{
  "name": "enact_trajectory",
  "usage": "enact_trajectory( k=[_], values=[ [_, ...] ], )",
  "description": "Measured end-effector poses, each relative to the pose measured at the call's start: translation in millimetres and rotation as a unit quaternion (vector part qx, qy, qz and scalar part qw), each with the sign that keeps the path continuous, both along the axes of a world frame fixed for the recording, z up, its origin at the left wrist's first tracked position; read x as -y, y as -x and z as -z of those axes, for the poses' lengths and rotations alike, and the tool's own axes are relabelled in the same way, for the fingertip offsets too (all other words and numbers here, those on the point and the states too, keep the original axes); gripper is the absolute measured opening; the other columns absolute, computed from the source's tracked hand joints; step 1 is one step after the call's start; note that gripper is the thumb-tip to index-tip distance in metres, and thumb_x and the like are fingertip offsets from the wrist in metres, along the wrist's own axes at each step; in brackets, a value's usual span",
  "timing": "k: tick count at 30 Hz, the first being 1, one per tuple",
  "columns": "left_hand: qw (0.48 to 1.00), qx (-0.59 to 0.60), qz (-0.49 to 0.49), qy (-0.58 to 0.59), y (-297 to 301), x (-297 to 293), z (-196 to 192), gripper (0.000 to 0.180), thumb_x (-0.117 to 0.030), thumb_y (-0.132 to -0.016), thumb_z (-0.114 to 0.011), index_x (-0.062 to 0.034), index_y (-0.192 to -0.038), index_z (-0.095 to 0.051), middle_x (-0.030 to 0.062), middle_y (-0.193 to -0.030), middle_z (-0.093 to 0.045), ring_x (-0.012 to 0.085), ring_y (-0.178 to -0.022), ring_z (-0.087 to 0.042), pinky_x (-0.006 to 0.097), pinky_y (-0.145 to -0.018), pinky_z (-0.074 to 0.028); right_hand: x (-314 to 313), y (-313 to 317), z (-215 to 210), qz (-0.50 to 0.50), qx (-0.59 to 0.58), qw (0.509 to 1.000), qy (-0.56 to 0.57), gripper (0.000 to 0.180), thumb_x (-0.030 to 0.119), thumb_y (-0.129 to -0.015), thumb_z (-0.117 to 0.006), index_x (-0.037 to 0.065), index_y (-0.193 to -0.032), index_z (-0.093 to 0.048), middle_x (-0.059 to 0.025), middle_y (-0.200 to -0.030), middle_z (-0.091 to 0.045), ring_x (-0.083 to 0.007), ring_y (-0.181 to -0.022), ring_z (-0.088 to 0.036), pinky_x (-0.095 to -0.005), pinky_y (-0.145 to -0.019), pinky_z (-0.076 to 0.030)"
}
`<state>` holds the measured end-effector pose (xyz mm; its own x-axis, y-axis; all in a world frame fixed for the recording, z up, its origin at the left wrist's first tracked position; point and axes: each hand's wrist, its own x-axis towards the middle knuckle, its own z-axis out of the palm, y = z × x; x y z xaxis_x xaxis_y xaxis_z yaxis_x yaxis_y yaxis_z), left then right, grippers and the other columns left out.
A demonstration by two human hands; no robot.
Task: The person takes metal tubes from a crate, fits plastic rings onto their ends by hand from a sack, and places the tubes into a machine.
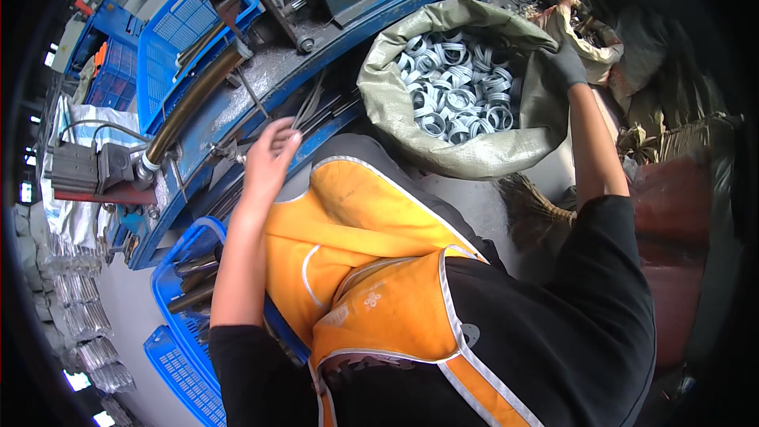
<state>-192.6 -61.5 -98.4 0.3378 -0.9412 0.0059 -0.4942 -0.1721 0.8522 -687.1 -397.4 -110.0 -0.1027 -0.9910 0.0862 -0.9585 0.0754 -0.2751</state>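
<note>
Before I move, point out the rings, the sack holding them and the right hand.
Rings (458, 99): head view, middle of the heap.
Sack (474, 163): head view, its near side.
Right hand (567, 66): head view, middle of its gloved back.

Grey floor (130, 300) | open green sack (466, 163) | perforated blue basket (183, 372)

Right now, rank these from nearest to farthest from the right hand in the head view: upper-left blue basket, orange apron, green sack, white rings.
1. Green sack: right hand at its rim.
2. White rings: inside the sack.
3. Orange apron: lower left of the hand.
4. Blue basket: far left.
</note>
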Motion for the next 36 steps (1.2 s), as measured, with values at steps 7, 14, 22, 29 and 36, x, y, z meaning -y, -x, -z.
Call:
enact_trajectory(
  k=[7,14,22,29,36],
  values=[
    [0.996,-0.062,0.048,-0.046,30.7,102.1,24.2,0.045,-0.019,-0.092,-0.071,0.0,-0.13,-0.057,0.0138,-0.11,-0.069,0.0156,-0.097,-0.067,0.027,-0.085,-0.053,-4.8,19.9,-23.4,-0.135,0.435,0.866,0.207,0.032,0.009,-0.09,-0.06,0.0,-0.12,-0.066,-0.0054,-0.104,-0.072,-0.0118,-0.092,-0.062,-0.0247,-0.084,-0.049],
    [0.981,-0.001,0.118,0.156,99.9,95.4,-97.8,0.048,-0.01,-0.09,-0.071,-0.0064,-0.135,-0.056,0.0108,-0.119,-0.067,0.0181,-0.111,-0.062,0.033,-0.101,-0.047,-37.5,35.6,-16.1,-0.18,0.104,0.952,0.226,0.063,0.03,-0.086,-0.074,0.001,-0.137,-0.05,-0.0231,-0.136,-0.055,-0.0382,-0.126,-0.053,-0.0425,-0.107,-0.041],
    [0.768,0.269,0.201,0.545,70.7,-23.4,-272.9,0.06,-0.036,-0.094,-0.046,-0.0071,-0.147,-0.041,0.0293,-0.136,-0.052,0.0409,-0.134,-0.047,0.052,-0.116,-0.028,-173.4,-48.1,-203.9,-0.426,0.355,0.702,0.446,0.061,0.017,-0.087,-0.063,-0.009,-0.139,-0.045,-0.0296,-0.141,-0.048,-0.0379,-0.128,-0.053,-0.0437,-0.108,-0.041],
    [0.727,0.368,0.109,0.569,68.4,-125.8,-302.3,0.063,-0.038,-0.094,-0.048,-0.0087,-0.148,-0.039,0.0277,-0.138,-0.05,0.0404,-0.134,-0.046,0.052,-0.116,-0.028,-158.6,-24.0,-218.5,-0.475,0.395,0.615,0.49,0.061,0.019,-0.088,-0.062,-0.009,-0.14,-0.044,-0.0298,-0.141,-0.048,-0.0382,-0.126,-0.053,-0.0439,-0.107,-0.042],
    [0.595,0.519,0.002,0.614,79.9,-225.3,-345.3,0.066,-0.041,-0.093,-0.049,-0.0103,-0.149,-0.037,0.0261,-0.14,-0.049,0.0398,-0.135,-0.045,0.052,-0.116,-0.028,-146.8,-33.7,-246.9,-0.525,0.444,0.437,0.58,0.062,0.02,-0.088,-0.061,-0.009,-0.14,-0.044,-0.03,-0.141,-0.048,-0.0384,-0.124,-0.054,-0.0442,-0.105,-0.042]
  ],
)
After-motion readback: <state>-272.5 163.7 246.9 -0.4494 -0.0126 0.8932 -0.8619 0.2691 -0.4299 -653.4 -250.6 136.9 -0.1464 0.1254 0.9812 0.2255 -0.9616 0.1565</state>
